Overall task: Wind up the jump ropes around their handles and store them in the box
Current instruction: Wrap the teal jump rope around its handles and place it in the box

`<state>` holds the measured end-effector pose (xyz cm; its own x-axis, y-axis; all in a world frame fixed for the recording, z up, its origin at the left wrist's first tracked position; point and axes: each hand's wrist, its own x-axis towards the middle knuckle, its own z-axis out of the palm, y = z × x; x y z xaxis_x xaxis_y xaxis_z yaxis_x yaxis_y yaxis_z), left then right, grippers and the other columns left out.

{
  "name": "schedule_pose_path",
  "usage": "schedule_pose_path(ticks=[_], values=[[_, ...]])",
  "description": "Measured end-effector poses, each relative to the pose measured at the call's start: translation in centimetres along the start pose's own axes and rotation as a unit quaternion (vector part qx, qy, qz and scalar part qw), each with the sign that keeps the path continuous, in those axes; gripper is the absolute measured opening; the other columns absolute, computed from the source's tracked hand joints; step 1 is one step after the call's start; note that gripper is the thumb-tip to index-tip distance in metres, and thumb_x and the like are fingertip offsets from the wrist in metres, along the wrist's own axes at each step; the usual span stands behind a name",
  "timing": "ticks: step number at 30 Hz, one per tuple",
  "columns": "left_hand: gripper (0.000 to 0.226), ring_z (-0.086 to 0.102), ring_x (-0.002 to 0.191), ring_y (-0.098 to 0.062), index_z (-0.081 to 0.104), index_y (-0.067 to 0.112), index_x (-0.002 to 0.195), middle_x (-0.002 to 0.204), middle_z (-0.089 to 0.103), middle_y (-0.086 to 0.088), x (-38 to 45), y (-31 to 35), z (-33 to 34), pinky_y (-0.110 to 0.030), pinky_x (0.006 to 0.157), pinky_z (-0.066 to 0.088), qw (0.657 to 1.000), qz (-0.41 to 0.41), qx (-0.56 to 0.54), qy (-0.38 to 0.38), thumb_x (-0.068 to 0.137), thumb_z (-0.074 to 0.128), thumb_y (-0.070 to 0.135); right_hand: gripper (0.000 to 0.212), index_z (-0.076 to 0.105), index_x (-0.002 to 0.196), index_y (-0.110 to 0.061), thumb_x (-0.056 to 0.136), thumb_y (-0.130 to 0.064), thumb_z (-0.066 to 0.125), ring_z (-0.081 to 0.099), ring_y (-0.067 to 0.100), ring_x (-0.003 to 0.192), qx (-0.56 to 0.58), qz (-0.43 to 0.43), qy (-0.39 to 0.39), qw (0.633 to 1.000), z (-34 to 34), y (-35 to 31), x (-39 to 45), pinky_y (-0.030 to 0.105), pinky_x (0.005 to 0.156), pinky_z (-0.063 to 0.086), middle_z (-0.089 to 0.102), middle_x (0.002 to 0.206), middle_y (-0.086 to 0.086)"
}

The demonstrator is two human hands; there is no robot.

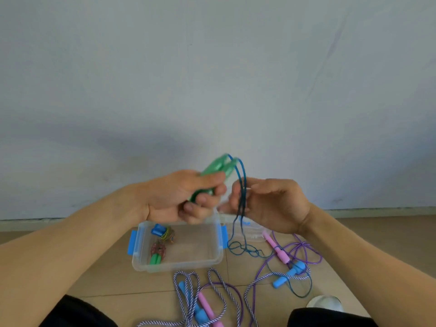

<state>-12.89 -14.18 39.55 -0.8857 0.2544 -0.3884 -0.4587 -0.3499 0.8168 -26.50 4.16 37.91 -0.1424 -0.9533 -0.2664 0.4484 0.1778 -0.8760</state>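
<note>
translucent green plastic handles (213, 167), glossy, inside curled left fingers | clear plastic box (179, 246), blue clips, below fingers | matt beige tile floor (99, 267) | striped woven rope (188, 283)

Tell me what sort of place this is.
Probably the floor of a plain indoor room, at home perhaps. A bare pale wall meets a tiled floor at a skirting strip, and the box and jump ropes lie right on the tiles.

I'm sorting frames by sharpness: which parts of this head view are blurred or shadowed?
Head view: the green handles and left hand are motion-blurred; the box and floor ropes read sharper; a soft shadow falls on the wall at left.
</note>
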Motion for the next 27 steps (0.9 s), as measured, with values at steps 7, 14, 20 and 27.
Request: schedule_pose_path(ticks=[7, 14, 20, 27], values=[[0.032, 0.028, 0.039, -0.007, 0.044, 0.021, 0.077, 0.054, 0.036, 0.007, -0.4, 1.2, -4.7, -0.019, 0.038, 0.017, 0.894, 0.235, -0.136, 0.356, 0.103, 0.042, 0.039, 0.024, 0.072, 0.094, -0.009, 0.087, -0.027, 0.058, 0.066, 0.025, 0.087, -0.632, 0.275, 0.181, 0.701, -8.0, 3.7, -0.9, 0.033, 0.076, 0.051, 0.072, 0.090, 0.007], [0.032, 0.028, 0.038, -0.008, 0.043, 0.020, 0.076, 0.054, 0.037, 0.006, -0.1, 0.0, -5.6, -0.018, 0.036, 0.016, 0.891, 0.168, -0.098, 0.411, 0.104, 0.044, 0.038, 0.033, 0.056, 0.100, 0.008, 0.101, -0.023, 0.045, 0.062, 0.029, 0.062, -0.347, 0.238, 0.544, 0.726, -15.6, 3.7, -3.9, 0.031, 0.052, 0.055, 0.063, 0.087, 0.018], [0.029, 0.026, 0.041, -0.008, 0.051, 0.011, 0.088, 0.057, 0.039, 0.002, 0.1, -2.2, -3.5, -0.016, 0.034, 0.019, 0.936, -0.196, 0.235, 0.172, 0.098, 0.056, 0.038, 0.018, 0.059, 0.107, -0.008, 0.097, -0.014, 0.044, 0.059, 0.019, 0.085, -0.208, -0.131, 0.765, 0.596, -15.2, -0.3, -4.4, 0.019, 0.066, 0.040, 0.053, 0.117, 0.009], [0.035, 0.022, 0.040, -0.007, 0.051, 0.014, 0.081, 0.056, 0.036, 0.005, 1.4, -2.8, -1.5, -0.017, 0.034, 0.018, 0.914, -0.239, 0.309, 0.108, 0.095, 0.057, 0.046, 0.062, 0.035, 0.142, -0.014, 0.083, -0.007, 0.056, 0.028, 0.036, 0.133, -0.448, 0.182, 0.651, 0.585, -12.1, -0.5, -3.8, 0.045, 0.110, 0.029, 0.024, 0.148, 0.018]])
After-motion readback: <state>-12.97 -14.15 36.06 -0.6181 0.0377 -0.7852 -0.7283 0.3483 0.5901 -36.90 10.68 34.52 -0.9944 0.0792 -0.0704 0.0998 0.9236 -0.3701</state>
